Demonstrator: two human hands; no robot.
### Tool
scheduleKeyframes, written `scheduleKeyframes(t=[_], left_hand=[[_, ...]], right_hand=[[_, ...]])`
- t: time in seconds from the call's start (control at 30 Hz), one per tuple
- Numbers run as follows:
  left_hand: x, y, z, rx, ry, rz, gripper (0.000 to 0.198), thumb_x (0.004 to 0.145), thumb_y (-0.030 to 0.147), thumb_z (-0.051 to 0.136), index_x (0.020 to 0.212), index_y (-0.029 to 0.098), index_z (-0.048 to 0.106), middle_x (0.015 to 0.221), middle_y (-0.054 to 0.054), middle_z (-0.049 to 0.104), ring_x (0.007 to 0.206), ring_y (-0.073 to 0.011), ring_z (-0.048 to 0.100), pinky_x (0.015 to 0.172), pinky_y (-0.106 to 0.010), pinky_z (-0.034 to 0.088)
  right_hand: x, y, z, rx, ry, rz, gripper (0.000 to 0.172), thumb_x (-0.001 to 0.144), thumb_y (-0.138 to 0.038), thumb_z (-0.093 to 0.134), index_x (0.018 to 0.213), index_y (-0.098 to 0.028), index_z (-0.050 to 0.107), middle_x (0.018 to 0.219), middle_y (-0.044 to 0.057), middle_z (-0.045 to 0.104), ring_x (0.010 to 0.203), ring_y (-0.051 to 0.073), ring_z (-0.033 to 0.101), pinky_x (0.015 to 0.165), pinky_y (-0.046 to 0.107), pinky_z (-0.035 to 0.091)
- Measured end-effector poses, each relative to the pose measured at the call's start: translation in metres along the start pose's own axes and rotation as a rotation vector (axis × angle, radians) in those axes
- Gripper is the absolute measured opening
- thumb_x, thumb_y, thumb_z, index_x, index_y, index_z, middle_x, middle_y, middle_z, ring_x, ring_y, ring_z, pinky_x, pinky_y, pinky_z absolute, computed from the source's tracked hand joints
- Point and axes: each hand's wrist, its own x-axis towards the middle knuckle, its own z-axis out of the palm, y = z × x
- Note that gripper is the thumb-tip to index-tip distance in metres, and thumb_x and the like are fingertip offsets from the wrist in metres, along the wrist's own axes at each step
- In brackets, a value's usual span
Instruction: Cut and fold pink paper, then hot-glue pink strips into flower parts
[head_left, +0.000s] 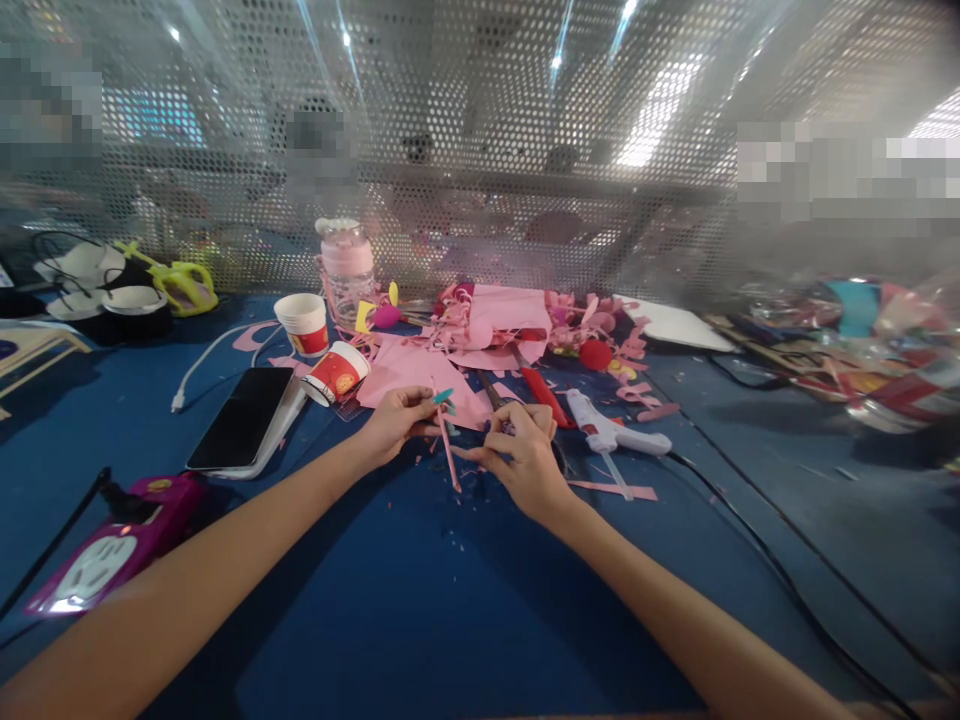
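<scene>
My left hand (405, 424) is closed on a thin pink stick (448, 450) with small teal pieces (443, 396) near its top. The stick slants down to the right. Just right of it is my right hand (517, 450), its fingers bent together and the index or thumb tip pointing toward the stick. Whatever the right fingers hold is too small or hidden to name. Behind both hands lies pink paper (405, 370). Red-handled scissors (546, 396) rest behind the right hand, and a white glue gun (611, 428) lies to its right.
Two paper cups (301, 322), a pink-lidded bottle (347, 262) and a phone (244, 415) stand or lie at left. A purple power strip (124, 540) is nearer. Pink scraps (502, 315) pile at the back before a perforated metal screen (450, 130). A black cable (780, 570) crosses the right side.
</scene>
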Motion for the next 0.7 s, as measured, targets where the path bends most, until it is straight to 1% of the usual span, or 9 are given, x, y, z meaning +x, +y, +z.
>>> scheduleKeyframes(t=[0.07, 0.17, 0.37, 0.47, 0.6, 0.7], left_hand=[[0.0003, -0.0006, -0.0004, 0.001, -0.008, -0.001, 0.021, 0.061, 0.02, 0.074, 0.072, 0.009, 0.06, 0.066, -0.002, 0.062, 0.053, -0.0089, 0.06, 0.05, -0.019, 0.054], [0.0002, -0.0004, 0.0003, 0.006, 0.001, -0.008, 0.02, 0.062, 0.019, 0.073, 0.073, 0.009, 0.06, 0.067, -0.003, 0.063, 0.053, -0.009, 0.06, 0.049, -0.018, 0.053], [-0.0006, 0.0019, 0.0023, -0.01, 0.051, -0.021, 0.019, 0.061, 0.017, 0.073, 0.072, 0.01, 0.059, 0.066, -0.002, 0.063, 0.052, -0.0086, 0.059, 0.046, -0.019, 0.053], [-0.0009, 0.0027, 0.0027, -0.005, 0.043, -0.019, 0.02, 0.061, 0.017, 0.074, 0.072, 0.009, 0.059, 0.065, -0.002, 0.062, 0.051, -0.0084, 0.058, 0.046, -0.018, 0.053], [-0.0007, 0.003, 0.0028, -0.01, 0.052, -0.018, 0.02, 0.061, 0.016, 0.074, 0.071, 0.009, 0.059, 0.062, -0.002, 0.062, 0.05, -0.0087, 0.058, 0.044, -0.018, 0.053], [0.0004, 0.0029, 0.0018, -0.029, 0.07, -0.023, 0.017, 0.062, 0.014, 0.073, 0.071, 0.009, 0.06, 0.063, -0.002, 0.062, 0.05, -0.0086, 0.058, 0.045, -0.019, 0.053]], right_hand=[[0.0001, -0.0002, 0.0026, -0.059, 0.033, 0.025, 0.031, 0.078, -0.039, 0.055, 0.055, -0.019, 0.063, 0.081, 0.006, 0.051, 0.086, 0.021, 0.034, 0.072, 0.036, 0.027], [-0.0002, -0.0013, 0.0059, -0.121, 0.022, 0.009, 0.03, 0.078, -0.04, 0.055, 0.056, -0.021, 0.064, 0.08, 0.005, 0.05, 0.087, 0.022, 0.033, 0.074, 0.037, 0.026], [-0.0013, -0.002, 0.0066, -0.126, -0.016, -0.015, 0.033, 0.077, -0.043, 0.055, 0.054, -0.021, 0.064, 0.079, 0.005, 0.048, 0.086, 0.022, 0.034, 0.073, 0.036, 0.026], [-0.0015, -0.0018, 0.0059, -0.121, -0.037, -0.027, 0.033, 0.074, -0.045, 0.057, 0.053, -0.021, 0.063, 0.079, 0.005, 0.049, 0.087, 0.022, 0.033, 0.073, 0.036, 0.025], [-0.002, -0.0012, 0.0049, -0.082, -0.08, -0.044, 0.031, 0.069, -0.047, 0.06, 0.052, -0.021, 0.062, 0.079, 0.004, 0.05, 0.088, 0.022, 0.034, 0.074, 0.037, 0.025], [-0.0021, 0.0008, 0.0026, -0.005, -0.174, -0.059, 0.029, 0.066, -0.047, 0.063, 0.053, -0.021, 0.062, 0.081, 0.003, 0.051, 0.088, 0.022, 0.035, 0.075, 0.036, 0.026]])
